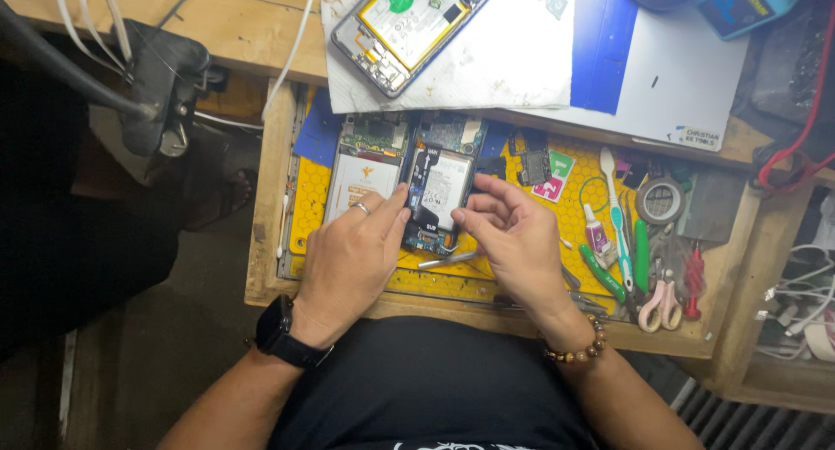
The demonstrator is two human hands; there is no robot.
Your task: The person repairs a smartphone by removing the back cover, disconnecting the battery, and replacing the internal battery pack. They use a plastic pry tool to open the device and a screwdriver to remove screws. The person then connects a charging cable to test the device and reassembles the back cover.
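Note:
An opened phone (441, 189) with its back cover off and its battery showing lies in a pulled-out wooden drawer (265, 198) on a yellow mat (574, 206). My left hand (348, 254), with a ring and a black wristwatch, grips the phone's left edge. My right hand (513, 237), with a bead bracelet at the wrist, pinches the phone's right edge with thumb and fingers. A second opened phone (365, 167) lies just left of it, partly under my left hand. Metal tweezers (448, 260) rest on the mat below the phone.
A third opened phone (409, 24) lies on a white sheet on the bench above. In the drawer's right half are a toothbrush (614, 215), a small glue tube (597, 234), green-handled tools (639, 254), scissors (663, 306) and a tape roll (660, 200). A black clamp (165, 80) with cables hangs at left.

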